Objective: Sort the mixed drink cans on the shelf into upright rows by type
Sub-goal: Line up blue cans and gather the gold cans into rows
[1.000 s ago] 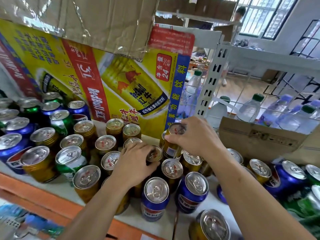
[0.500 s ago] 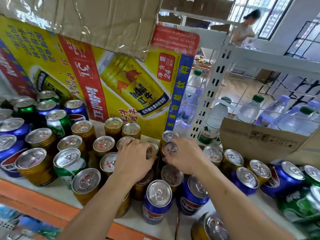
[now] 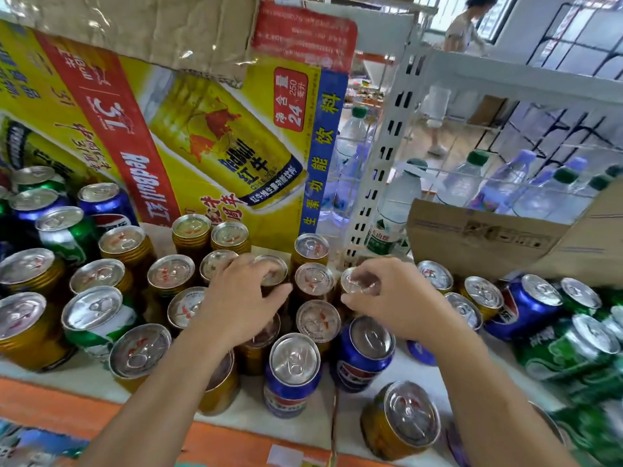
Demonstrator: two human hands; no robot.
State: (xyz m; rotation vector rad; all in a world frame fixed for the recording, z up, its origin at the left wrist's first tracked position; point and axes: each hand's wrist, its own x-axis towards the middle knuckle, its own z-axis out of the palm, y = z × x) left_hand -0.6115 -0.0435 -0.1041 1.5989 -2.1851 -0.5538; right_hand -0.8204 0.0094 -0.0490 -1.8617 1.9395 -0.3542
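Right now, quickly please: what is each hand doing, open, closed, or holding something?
Left hand: grips the top of the centre gold can.
Right hand: pinches the rim of the right gold can.

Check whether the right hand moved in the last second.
Yes. The right hand shifted right, from directly below the foot of the post to its lower right.

Cans [image 3: 101, 278] stand crowded on the shelf [image 3: 424, 375], in front of a large drinks case [image 3: 202, 136] at the back left. The left hand [image 3: 242, 298] grips a middle can [image 3: 274, 268]. One can further right, the right hand [image 3: 394, 298] pinches the top of a second can [image 3: 352, 281]. At the back right sits a cardboard box [image 3: 482, 237], with water bottles [image 3: 465, 183] behind it. A lone can [image 3: 401, 419] stands near the front edge, right of centre.
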